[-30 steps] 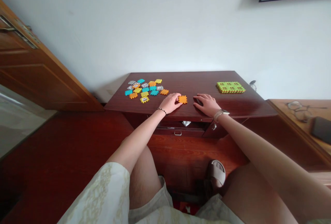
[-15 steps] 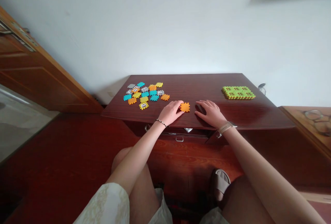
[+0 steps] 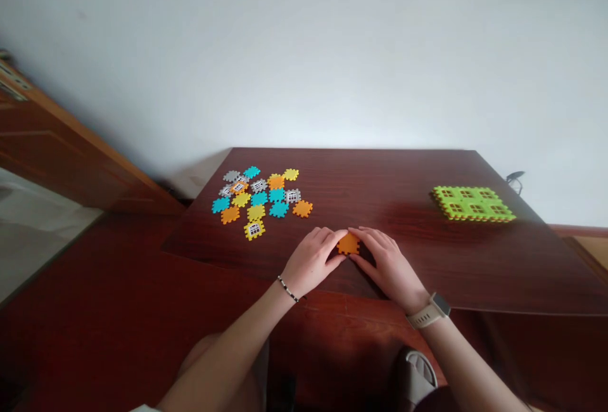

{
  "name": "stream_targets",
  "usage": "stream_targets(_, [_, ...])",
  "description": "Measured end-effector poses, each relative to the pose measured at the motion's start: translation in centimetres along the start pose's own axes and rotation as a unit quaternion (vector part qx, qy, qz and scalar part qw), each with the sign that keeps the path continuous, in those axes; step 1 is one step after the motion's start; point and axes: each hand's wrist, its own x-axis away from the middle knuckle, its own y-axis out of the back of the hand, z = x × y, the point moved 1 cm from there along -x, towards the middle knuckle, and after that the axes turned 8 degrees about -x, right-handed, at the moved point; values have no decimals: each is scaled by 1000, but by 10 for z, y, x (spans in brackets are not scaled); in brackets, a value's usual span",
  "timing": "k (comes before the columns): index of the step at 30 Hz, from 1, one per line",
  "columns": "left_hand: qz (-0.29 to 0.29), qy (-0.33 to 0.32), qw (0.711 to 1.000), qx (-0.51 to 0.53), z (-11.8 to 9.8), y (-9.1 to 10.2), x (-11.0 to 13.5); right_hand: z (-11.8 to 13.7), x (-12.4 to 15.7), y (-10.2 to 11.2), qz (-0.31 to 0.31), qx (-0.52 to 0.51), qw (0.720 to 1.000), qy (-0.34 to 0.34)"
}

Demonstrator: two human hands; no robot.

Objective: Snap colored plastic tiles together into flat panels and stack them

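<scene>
An orange square tile (image 3: 348, 244) with toothed edges is between my two hands near the front of the dark wooden table (image 3: 370, 177). My left hand (image 3: 314, 258) grips its left side with thumb and fingers. From the other side, my right hand (image 3: 387, 265) pinches the tile's right edge, thumb below and fingers above. Off to the left lie several loose toothed tiles (image 3: 259, 198) in orange, yellow, turquoise and grey, some with a white window pattern.
A green toothed panel stack (image 3: 470, 203) with window-like openings sits at the table's right. The pale wall (image 3: 332, 51) rises behind the table. To the left is a wooden door (image 3: 71, 133). A sandal (image 3: 418, 374) shows on the floor below.
My right hand has moved left and taken hold of the orange tile, which my left hand held alone before. The view has shifted, so the table appears lower and larger.
</scene>
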Motion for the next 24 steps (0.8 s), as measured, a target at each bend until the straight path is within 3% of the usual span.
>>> stream_targets(7, [-25, 36, 997, 60, 2, 1, 7, 2, 9, 6, -21, -9, 999, -33])
stream_targets(16, [-62, 21, 998, 7, 1, -8, 13, 1, 34, 12, -68, 34, 996, -44])
stream_targets(20, [-103, 42, 994, -9, 12, -8, 11, 0, 39, 15, -80, 35, 995, -52])
stream_targets(24, [-136, 93, 984, -71, 33, 3, 11, -8, 27, 17, -73, 62, 994, -54])
